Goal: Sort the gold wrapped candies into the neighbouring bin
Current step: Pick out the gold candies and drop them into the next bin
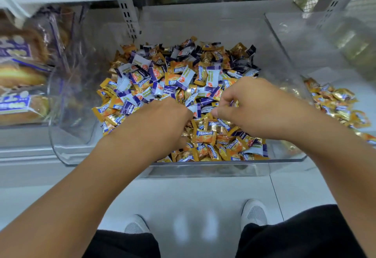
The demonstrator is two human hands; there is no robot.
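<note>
1. The left hand [162, 121] is down in the candy pile, palm down. Its fingers dig under the wrappers, so I cannot tell if it holds one.
2. The right hand [250, 105] is curled, and its thumb and fingers pinch at candies on top of the pile. Which one it has is too hard to see.
3. Both hands are inside a clear plastic bin [203, 168] on a shelf.
4. The bin is full of gold wrapped candies [205, 135] mixed with purple and white candies [183, 80].
5. Just to the right stands the neighbouring bin [289, 40], also clear. A smaller heap of gold candies [337, 103] lies in it.
6. To the left are packed breads [20, 78], blurry.
7. Below are the white floor [193, 202], two white shoes [254, 213] and black trousers [305, 235].
</note>
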